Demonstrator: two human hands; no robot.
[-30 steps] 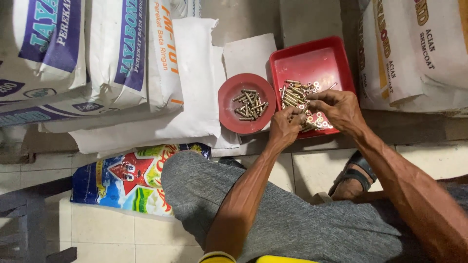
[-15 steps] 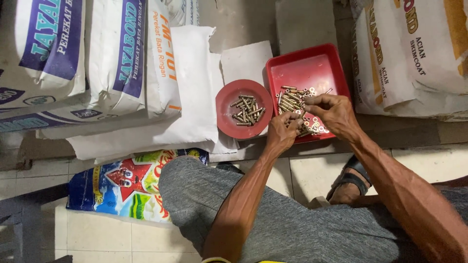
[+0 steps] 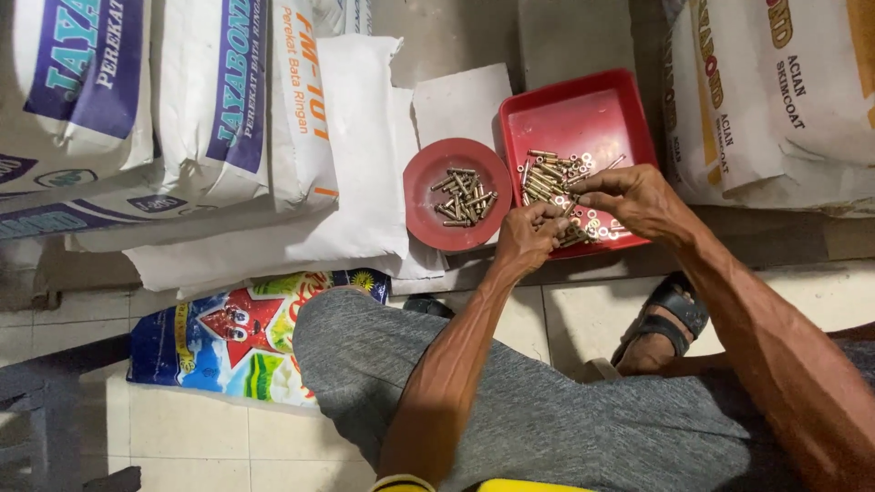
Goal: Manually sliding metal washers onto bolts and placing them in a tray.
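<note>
Both hands over red tray point(image 3: 583, 109): left hand point(image 3: 527, 235) and right hand point(image 3: 629, 196) pinch one bolt point(image 3: 571, 206). Risk: bolt slips, scatters to floor.

Building-materials store or storeroom: stacked white cement sacks point(image 3: 210, 100) on a tiled floor point(image 3: 210, 437), red tray point(image 3: 583, 109) of metal fasteners point(image 3: 547, 178).

Both hands, left hand point(image 3: 527, 235) and right hand point(image 3: 635, 198), pick at brass bolts point(image 3: 547, 178) in the red tray point(image 3: 583, 114)
</note>
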